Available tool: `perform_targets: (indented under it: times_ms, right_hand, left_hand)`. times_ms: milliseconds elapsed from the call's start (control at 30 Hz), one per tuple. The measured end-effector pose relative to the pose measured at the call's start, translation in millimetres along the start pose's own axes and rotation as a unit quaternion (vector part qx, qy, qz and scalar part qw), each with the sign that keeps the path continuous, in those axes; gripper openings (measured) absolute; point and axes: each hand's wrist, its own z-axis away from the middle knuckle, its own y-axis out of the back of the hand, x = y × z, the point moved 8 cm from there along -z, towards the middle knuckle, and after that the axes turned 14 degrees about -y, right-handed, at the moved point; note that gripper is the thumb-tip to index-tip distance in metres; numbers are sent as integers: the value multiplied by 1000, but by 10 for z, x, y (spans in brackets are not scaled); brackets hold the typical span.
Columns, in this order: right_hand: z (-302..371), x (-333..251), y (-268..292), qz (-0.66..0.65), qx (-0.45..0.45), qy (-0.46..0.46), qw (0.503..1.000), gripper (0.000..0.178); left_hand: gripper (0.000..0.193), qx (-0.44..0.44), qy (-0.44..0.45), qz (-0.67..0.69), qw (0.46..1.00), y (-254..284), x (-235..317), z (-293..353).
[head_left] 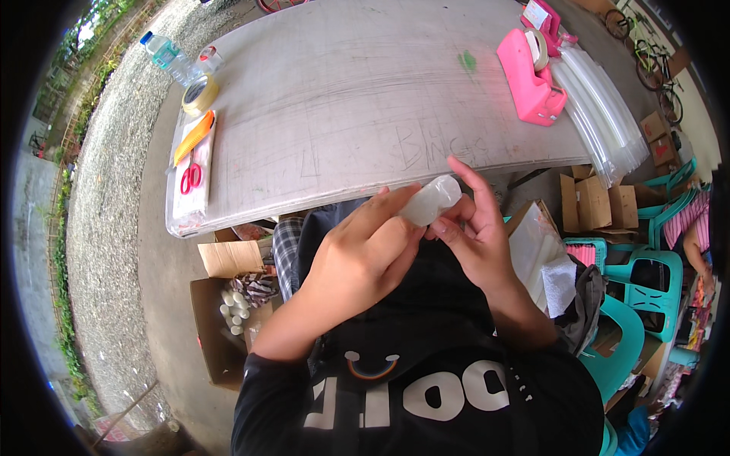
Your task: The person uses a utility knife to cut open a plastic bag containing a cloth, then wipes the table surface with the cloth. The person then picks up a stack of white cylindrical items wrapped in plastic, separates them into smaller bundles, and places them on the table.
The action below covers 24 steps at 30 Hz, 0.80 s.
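We saw a translucent white roll point(431, 201) before the near edge of the surface point(304, 176), gripped in our left hand point(365, 247), while our right hand point(475, 237) stood half spread beside it, whether pinching we could not tell. We judged its wrapping mostly done, perhaps its lower end left to close, but our fingers hid that end and glare blurred any seam.

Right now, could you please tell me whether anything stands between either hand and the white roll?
Nothing visible does. The left hand holds the white roll, and the right hand is close beside it with no object in between; whether that hand touches it is hard to tell.
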Motion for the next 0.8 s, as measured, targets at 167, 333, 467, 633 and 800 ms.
perform_targets:
  times_ms: [167,333,467,633,800]
  right_hand:
    - [-106,135,162,273,118,132,946,61]
    - [-110,-357,734,356,237,242,871,46]
    - [-477,-1040,1730,391,419,228,787,44]
    - [-1322,-877,2735,270,357,41,893,49]
    - [-1681,-848,2753,151,325,-85,930,52]
  left_hand:
    - [25,2,26,21,999,46,-99,12]
    - [21,22,72,23,997,122,-109,87]
    - [26,32,49,8,998,235,-35,98]
    - [30,81,78,54,992,147,-158,314]
    - [30,135,117,85,980,125,-182,414]
